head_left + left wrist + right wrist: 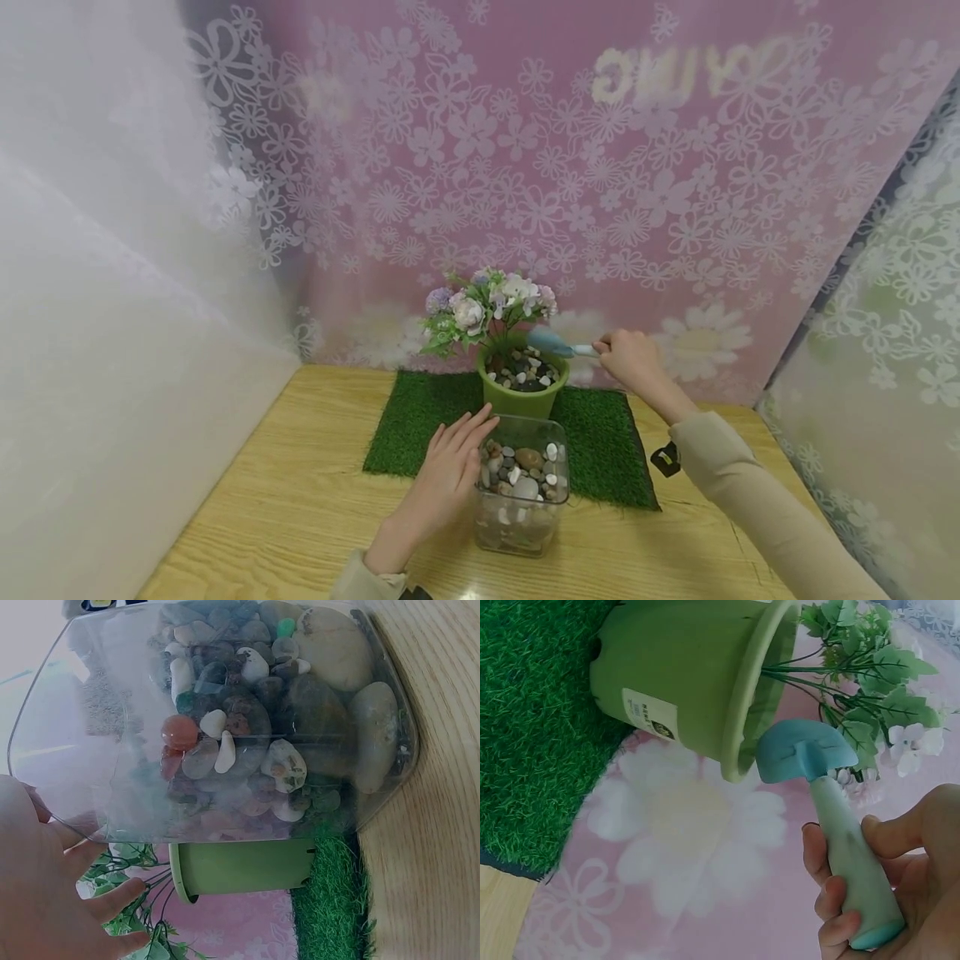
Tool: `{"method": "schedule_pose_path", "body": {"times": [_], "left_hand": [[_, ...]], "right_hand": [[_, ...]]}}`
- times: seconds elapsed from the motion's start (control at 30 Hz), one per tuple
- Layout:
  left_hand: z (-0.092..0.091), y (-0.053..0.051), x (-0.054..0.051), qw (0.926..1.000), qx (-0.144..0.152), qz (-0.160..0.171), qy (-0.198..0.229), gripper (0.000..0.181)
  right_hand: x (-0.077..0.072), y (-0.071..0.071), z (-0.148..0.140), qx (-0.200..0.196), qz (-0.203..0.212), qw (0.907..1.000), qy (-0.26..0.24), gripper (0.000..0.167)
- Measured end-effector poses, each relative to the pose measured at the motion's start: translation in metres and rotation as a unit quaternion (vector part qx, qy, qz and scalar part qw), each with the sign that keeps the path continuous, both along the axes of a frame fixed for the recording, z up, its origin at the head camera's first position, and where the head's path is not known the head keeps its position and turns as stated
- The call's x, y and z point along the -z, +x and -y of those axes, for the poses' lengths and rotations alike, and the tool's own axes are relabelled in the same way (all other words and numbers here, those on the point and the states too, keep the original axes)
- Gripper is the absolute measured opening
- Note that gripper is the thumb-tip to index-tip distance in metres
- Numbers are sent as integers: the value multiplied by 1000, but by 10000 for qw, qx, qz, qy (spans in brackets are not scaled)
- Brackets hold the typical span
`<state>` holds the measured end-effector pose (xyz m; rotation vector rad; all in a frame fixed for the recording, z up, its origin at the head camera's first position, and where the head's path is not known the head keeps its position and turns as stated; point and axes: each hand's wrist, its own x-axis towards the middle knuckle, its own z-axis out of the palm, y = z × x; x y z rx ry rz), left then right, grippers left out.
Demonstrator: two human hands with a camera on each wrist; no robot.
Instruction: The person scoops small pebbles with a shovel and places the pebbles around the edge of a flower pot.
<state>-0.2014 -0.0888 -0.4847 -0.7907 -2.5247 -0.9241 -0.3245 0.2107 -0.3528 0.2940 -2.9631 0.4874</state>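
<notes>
My right hand (632,358) grips the pale handle of a small blue trowel (802,754). Its blade hangs over the rim of a green flower pot (517,402), tilted against the flowers. White, pink and purple flowers (491,304) with green leaves rise from the pot, and pebbles (517,368) cover its surface. In front of the pot stands a clear plastic container (112,780) partly filled with mixed stones (528,458). My left hand (448,458) rests against the container's left side, near the rim, with fingers extended. Whether the trowel blade carries anything cannot be seen.
Under the pot lies a green artificial grass mat (405,425) on a light wooden table (255,500). Pink flowered curtain (525,167) hangs close behind the pot. Pale sheets (135,333) close off the left and right sides.
</notes>
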Motion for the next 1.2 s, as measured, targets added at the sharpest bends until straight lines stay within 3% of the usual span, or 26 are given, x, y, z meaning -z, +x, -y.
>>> {"method": "schedule_pose_path", "body": {"times": [0.27,0.4,0.6,0.77,0.93,1.2], "left_hand": [[-1,1,-2,9998,23,186,-56,49],[-1,1,-2,9998,39,169,-45,50],[-1,1,-1,9999,29,119,37,51],[-1,1,-1,9999,58,124,41,50],[-1,1,-1,9999,41,119,55,49],[-1,2,-4,9998,35,183,55,49]], "right_hand": [[7,12,-10,-149,-264,9990,-314,30],[11,27,-17,-264,-913,9953,-172,24],[26,49,-30,-591,-2328,9703,281,17],[32,68,-39,-888,-2896,9526,266,14],[24,82,-44,-1116,-3155,9422,182,17],[8,101,-38,-1701,-3214,9313,202,22]]}}
